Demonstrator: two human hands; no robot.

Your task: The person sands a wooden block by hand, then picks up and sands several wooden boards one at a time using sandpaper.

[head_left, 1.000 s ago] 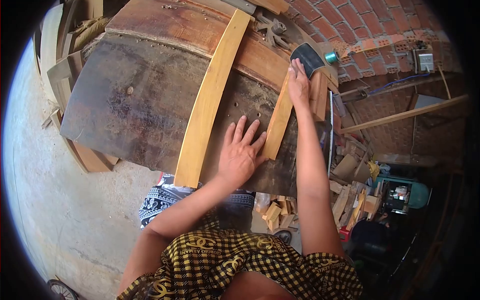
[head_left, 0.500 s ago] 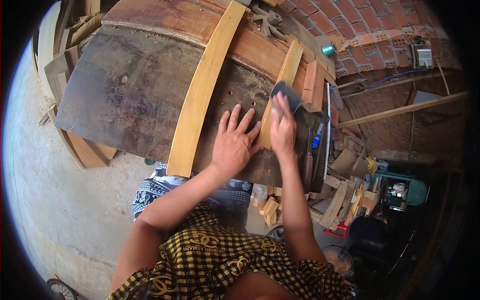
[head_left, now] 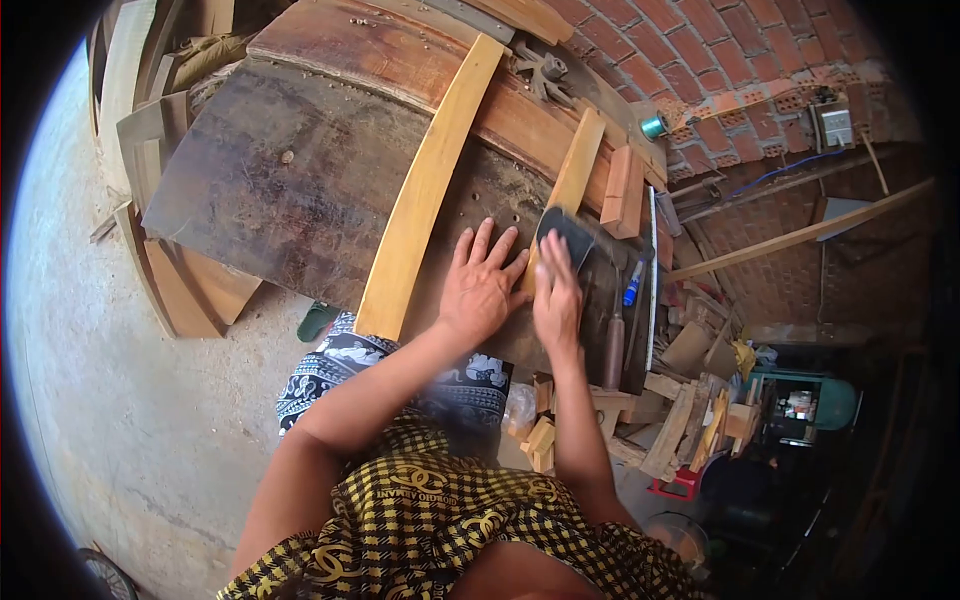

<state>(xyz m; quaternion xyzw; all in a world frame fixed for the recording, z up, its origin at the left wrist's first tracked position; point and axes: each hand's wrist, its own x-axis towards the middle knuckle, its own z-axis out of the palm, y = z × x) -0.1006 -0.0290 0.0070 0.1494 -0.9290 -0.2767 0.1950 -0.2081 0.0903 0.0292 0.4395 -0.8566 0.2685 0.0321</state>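
A narrow, light wooden strip (head_left: 578, 165) lies on the dark workbench (head_left: 300, 180). My right hand (head_left: 557, 305) presses a dark sheet of sandpaper (head_left: 575, 243) onto the strip, fingers stretched along it and slightly blurred. Just left of the strip, my left hand (head_left: 478, 295) rests flat with its fingers spread. Its thumb reaches the strip's near end, which is partly hidden by both hands. Further left, a long curved yellowish board (head_left: 425, 200) lies across the bench, its near end sticking out past the edge by my legs.
Reddish wood blocks (head_left: 623, 195), a blue-capped marker (head_left: 633, 285) and a wooden-handled tool (head_left: 614, 350) lie at the bench's right side. A metal fitting (head_left: 545, 72) sits at the back. Wood offcuts (head_left: 685, 420) are piled on the floor at right; curved boards (head_left: 185, 290) stand at left.
The sandpaper under my right hand has slid a little toward me along the strip. My left hand keeps its place beside the strip. The whole view has shifted slightly.
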